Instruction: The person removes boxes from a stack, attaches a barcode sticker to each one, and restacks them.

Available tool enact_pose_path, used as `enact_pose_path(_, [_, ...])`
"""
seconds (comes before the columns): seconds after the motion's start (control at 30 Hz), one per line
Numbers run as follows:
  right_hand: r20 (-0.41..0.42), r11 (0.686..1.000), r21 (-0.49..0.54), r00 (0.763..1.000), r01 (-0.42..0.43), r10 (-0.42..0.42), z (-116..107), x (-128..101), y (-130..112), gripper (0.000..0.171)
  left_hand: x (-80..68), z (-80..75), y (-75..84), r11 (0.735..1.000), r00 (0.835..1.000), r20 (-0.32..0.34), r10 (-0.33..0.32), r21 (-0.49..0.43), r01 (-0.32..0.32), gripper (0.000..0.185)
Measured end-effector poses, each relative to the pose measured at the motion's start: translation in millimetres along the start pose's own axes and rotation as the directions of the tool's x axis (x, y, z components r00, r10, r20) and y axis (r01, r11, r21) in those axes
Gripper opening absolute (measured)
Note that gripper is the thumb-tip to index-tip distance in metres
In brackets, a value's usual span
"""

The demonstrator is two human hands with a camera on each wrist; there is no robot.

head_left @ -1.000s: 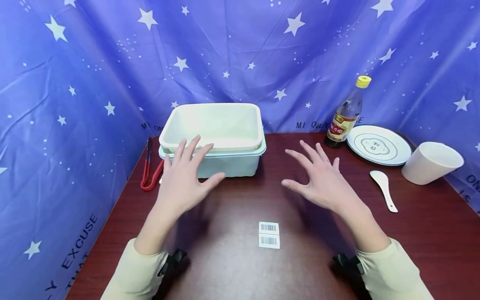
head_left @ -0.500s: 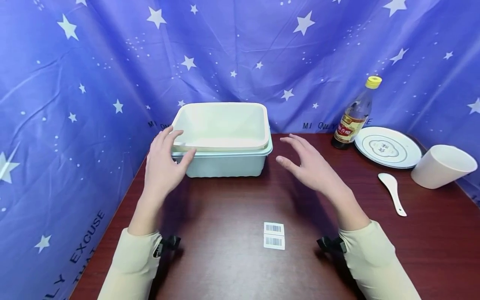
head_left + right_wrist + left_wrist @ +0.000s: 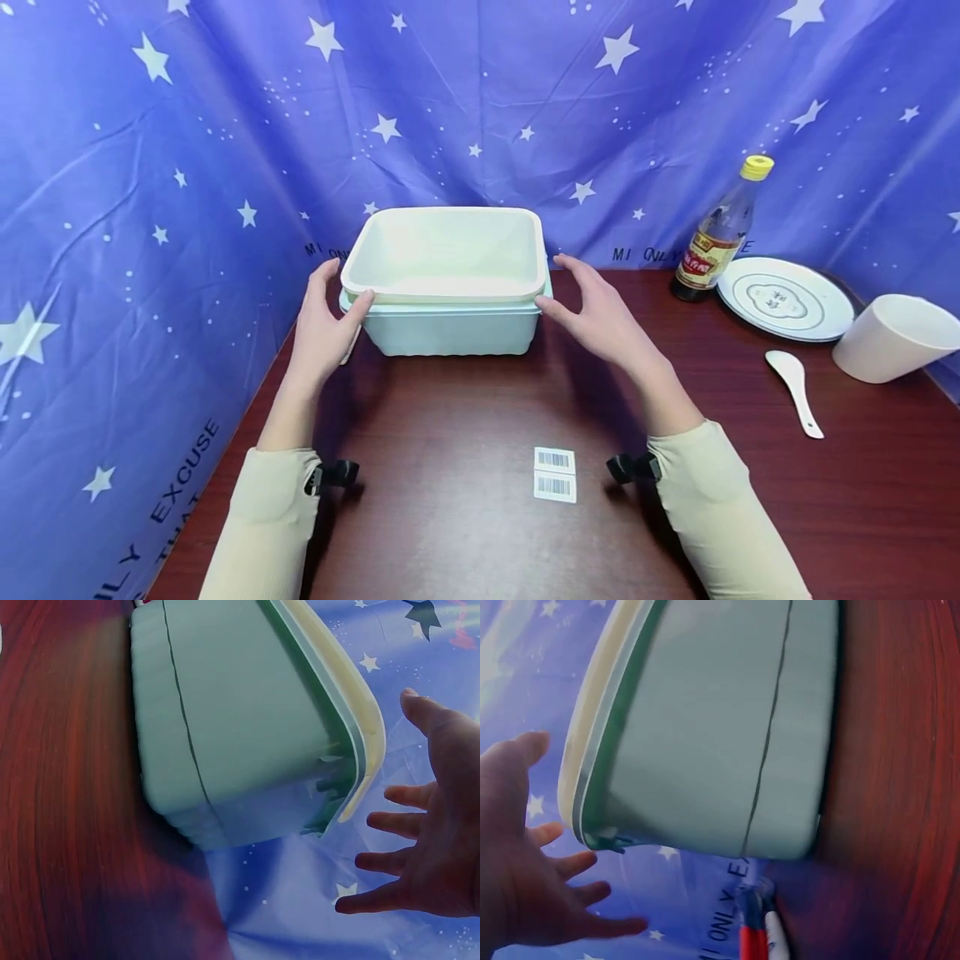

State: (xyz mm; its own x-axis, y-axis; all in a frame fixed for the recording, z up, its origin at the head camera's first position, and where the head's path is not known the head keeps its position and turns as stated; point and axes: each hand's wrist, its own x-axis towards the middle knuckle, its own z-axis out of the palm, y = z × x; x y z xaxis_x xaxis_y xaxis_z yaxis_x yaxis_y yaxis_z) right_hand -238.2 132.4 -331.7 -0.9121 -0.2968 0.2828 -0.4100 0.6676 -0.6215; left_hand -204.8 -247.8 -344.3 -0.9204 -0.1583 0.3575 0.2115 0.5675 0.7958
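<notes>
A white rectangular tub [image 3: 450, 250] sits in the top of a pale green-blue tub [image 3: 453, 329] at the back of the table. My left hand [image 3: 322, 325] is at the left end of the stack, thumb near the white tub's front corner. On the other side, my right hand [image 3: 603, 321] has its thumb at the front right corner of the rims. Both wrist views show spread fingers beside the rims, gripping nothing. The white tub's inside looks bare in the head view.
At the back right stand a yellow-capped bottle [image 3: 712, 233], stacked white plates [image 3: 825, 321] and a white cup [image 3: 885, 342]. A white spoon [image 3: 797, 392] lies in front. Two barcode labels [image 3: 555, 473] lie near the middle. Red handles [image 3: 754, 941] show left of the tubs.
Both hands have come in from in front of the tubs to either end of the stack, the right moving left, their thumbs now close to the rims. The tubs stay in place.
</notes>
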Motion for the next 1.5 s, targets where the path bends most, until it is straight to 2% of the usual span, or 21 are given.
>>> enact_pose_path(0.1, [0.009, 0.999, 0.007, 0.999, -0.035, 0.035, 3, 4, 0, 0.091, 2.6, 1.5, -4.0, 0.983, 0.995, 0.073, -0.068, -0.168, 0.08, 0.081])
enact_pose_path(0.17, [0.022, 0.999, 0.009, 0.999, -0.048, 0.048, 5, 7, 1, 0.096, 4.4, 2.9, -5.8, 0.964, 0.988, 0.122, -0.093, -0.239, 0.12, 0.084])
enact_pose_path(0.33, [0.064, 0.998, 0.009, 0.996, -0.067, 0.067, 10, 12, 2, 0.103, 9.6, 7.7, -11.4, 0.954, 0.982, 0.172, -0.072, -0.275, 0.118, 0.088])
enact_pose_path(0.4, [0.066, 0.999, 0.027, 0.997, -0.046, 0.044, 14, 13, 2, 0.102, 10.4, 9.3, -12.1, 0.955, 0.982, 0.176, -0.066, -0.275, 0.113, 0.087])
enact_pose_path(0.63, [0.0, 0.989, 0.104, 0.994, 0.108, -0.109, 29, 15, 1, 0.094, 8.9, 13.4, -9.1, 0.963, 0.986, 0.156, -0.063, -0.251, 0.101, 0.089])
enact_pose_path(0.8, [-0.036, 0.979, 0.138, 0.988, 0.151, -0.147, 37, 17, -2, 0.095, 3.5, 10.8, 7.7, 0.945, 0.988, 0.135, -0.069, -0.309, 0.108, 0.092])
enact_pose_path(0.9, [-0.057, 0.974, 0.159, 0.986, 0.164, -0.157, 41, 17, -3, 0.095, 1.8, 9.8, 14.2, 0.933, 0.99, 0.124, -0.065, -0.345, 0.104, 0.092])
enact_pose_path(1.0, [-0.076, 0.973, 0.161, 0.985, 0.166, -0.155, 44, 18, -3, 0.093, 3.4, 12.2, 8.5, 0.93, 0.994, 0.103, -0.043, -0.36, 0.077, 0.09])
enact_pose_path(1.23, [-0.098, 0.971, 0.182, 0.985, 0.157, -0.141, 47, 18, -2, 0.092, 8.7, 18.5, -15.1, 0.96, 0.999, 0.032, -0.016, -0.278, 0.025, 0.09])
enact_pose_path(1.5, [-0.067, 0.976, 0.191, 0.993, 0.104, -0.093, 44, 18, -2, 0.093, 7.3, 18.1, -12.7, 0.975, 1.0, 0.001, 0.002, -0.224, -0.002, 0.088])
